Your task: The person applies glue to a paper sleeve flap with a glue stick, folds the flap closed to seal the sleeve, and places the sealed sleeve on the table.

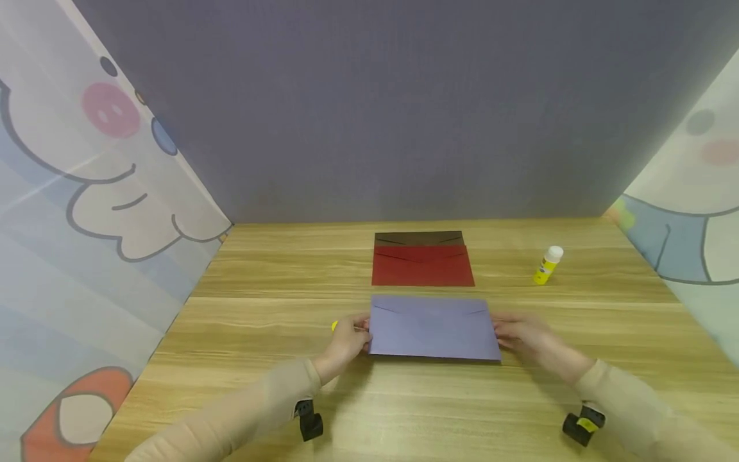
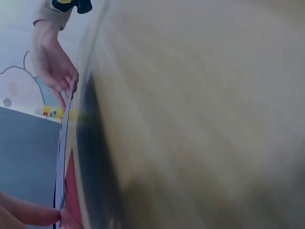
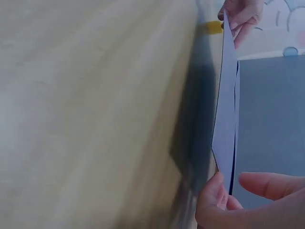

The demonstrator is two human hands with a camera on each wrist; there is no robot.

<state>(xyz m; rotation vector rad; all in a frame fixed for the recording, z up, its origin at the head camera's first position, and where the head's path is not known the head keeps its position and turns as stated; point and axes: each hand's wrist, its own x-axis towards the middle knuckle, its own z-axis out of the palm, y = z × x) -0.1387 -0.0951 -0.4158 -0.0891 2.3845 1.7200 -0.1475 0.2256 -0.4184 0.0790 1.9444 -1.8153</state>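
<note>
A lavender envelope [image 1: 433,328] is held flat just above the table, its shadow below it. My left hand [image 1: 346,343] pinches its left edge; in the left wrist view the thumb and a finger [image 2: 35,213] meet at the paper. At the opposite edge, my right hand [image 1: 528,337] holds the envelope by its side. The right wrist view shows a fingertip [image 3: 217,183] against the underside, with another digit spread apart above. Seen edge-on there, the envelope [image 3: 227,109] has a narrow dark gap along its upper face.
Behind lies a red envelope [image 1: 424,268] overlapping a dark brown one [image 1: 418,238]. A yellow glue stick with a white cap [image 1: 547,265] stands at the right. A small yellow object [image 1: 335,326] shows beside my left hand. A grey panel [image 1: 416,115] borders the table's back.
</note>
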